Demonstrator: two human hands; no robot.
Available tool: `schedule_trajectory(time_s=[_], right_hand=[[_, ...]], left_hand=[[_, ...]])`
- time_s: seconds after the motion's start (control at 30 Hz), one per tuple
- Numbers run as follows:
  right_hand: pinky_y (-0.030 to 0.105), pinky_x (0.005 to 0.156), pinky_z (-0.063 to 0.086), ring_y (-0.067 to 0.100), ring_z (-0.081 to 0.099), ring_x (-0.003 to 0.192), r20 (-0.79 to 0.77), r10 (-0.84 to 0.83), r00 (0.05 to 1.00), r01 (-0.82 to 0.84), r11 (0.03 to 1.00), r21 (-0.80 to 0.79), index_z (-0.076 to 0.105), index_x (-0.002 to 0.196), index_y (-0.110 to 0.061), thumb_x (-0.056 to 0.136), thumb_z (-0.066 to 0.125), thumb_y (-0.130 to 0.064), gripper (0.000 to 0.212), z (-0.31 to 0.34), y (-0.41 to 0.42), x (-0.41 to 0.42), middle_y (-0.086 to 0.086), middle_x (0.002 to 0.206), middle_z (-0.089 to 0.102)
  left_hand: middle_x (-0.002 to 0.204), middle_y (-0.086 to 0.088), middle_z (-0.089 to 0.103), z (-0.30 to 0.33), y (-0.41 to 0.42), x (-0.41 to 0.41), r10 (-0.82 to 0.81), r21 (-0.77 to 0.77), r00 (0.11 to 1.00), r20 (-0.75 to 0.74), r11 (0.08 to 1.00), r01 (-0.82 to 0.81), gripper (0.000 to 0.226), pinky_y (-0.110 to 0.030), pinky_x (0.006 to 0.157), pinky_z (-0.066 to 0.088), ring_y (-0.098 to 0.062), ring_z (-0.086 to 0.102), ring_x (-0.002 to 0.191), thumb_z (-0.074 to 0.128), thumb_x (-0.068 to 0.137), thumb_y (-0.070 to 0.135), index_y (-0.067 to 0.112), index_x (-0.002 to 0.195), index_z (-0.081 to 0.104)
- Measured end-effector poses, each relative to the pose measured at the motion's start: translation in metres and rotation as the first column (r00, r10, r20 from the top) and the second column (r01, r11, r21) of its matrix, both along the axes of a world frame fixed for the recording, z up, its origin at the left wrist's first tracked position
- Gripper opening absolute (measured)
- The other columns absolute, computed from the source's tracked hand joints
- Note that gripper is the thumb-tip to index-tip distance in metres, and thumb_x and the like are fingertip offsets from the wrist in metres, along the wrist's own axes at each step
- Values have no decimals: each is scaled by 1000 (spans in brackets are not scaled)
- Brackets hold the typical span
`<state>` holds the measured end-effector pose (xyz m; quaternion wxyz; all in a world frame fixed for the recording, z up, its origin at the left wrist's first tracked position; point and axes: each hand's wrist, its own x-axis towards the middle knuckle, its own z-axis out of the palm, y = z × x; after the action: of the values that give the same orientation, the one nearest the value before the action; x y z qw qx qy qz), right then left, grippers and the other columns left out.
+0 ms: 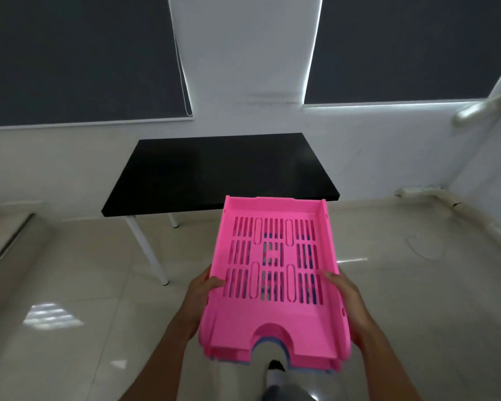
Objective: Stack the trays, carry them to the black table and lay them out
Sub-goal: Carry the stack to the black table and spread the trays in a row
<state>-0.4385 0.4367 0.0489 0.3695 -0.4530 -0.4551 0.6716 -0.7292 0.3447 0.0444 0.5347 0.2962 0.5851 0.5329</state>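
I hold a stack of slotted plastic trays (275, 322) in front of me, above the floor. The top tray is pink, another pink edge shows beneath it, and a blue one peeks out at the bottom. My left hand (204, 293) grips the stack's left side with the thumb over the rim. On the right side, my right hand (346, 302) holds it the same way. The black table (209, 172) stands ahead against the wall, its front edge just beyond the far end of the trays.
The table has white legs (148, 250) on a glossy tiled floor (78, 328). Dark blinds (78, 56) cover the windows behind it. A white pipe (480, 108) runs along the right wall. My foot (275, 371) shows below the trays.
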Motion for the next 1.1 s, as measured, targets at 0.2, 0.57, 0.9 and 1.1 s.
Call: schedule_trajectory(time_s=[0.2,0.57,0.9,1.1], right_hand=[[41,71,62,33,75,84,-37,57,998,-56,998,29,61,129,-19,84,65,-38,49,8,92,-54,16,103,76],[54,82,58,42,72,90,-111,146,983,-146,989,10,61,129,-21,79,69,-42,55,11,265,-155,21,104,74],[54,84,56,42,71,96,-71,178,981,-183,980,-72,62,129,-23,82,66,-36,49,-17,361,-241,21,110,73],[53,81,57,44,71,97,-53,155,986,-160,982,-101,60,128,-16,75,71,-37,58,-17,429,-298,26,113,69]], left_hand=[[93,-14,74,5,76,-47,21,30,1000,-11,999,-21,34,-46,73,61,-34,70,81,59,85,17,10,118,63],[108,-29,69,21,227,-144,97,45,994,52,994,-100,46,-64,92,51,-45,67,93,66,74,18,11,119,66],[102,-24,71,-15,315,-225,161,-16,978,132,987,-161,47,-57,87,54,-41,67,90,61,73,9,13,120,67],[102,-23,70,-25,394,-286,134,-19,979,152,991,-132,38,-56,84,57,-42,68,90,55,86,0,9,123,63]])
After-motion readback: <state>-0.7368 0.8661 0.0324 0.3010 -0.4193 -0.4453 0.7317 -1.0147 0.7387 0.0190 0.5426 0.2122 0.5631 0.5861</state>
